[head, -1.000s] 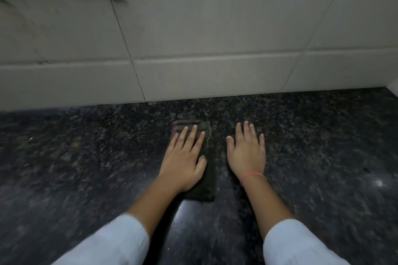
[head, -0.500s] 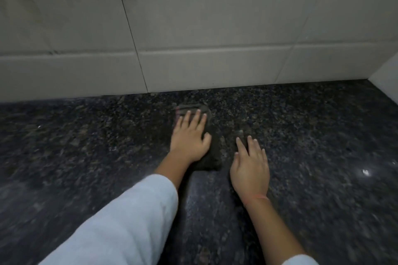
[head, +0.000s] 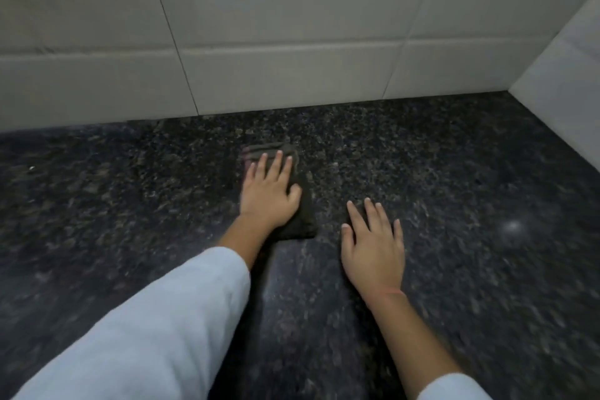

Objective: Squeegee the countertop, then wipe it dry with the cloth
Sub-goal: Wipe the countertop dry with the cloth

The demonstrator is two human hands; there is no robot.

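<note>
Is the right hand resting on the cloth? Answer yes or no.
No: the right hand lies flat on the bare countertop, apart from the cloth, which sits under the left hand.

Table (head: 454,204): dark speckled polished stone, glossy, light glare at right. Cloth (head: 302,217): dark, matt, soft fabric. Far wall tiles (head: 292,10): pale, smooth, semi-gloss. Sleeves (head: 156,318): light matt fabric.
</note>
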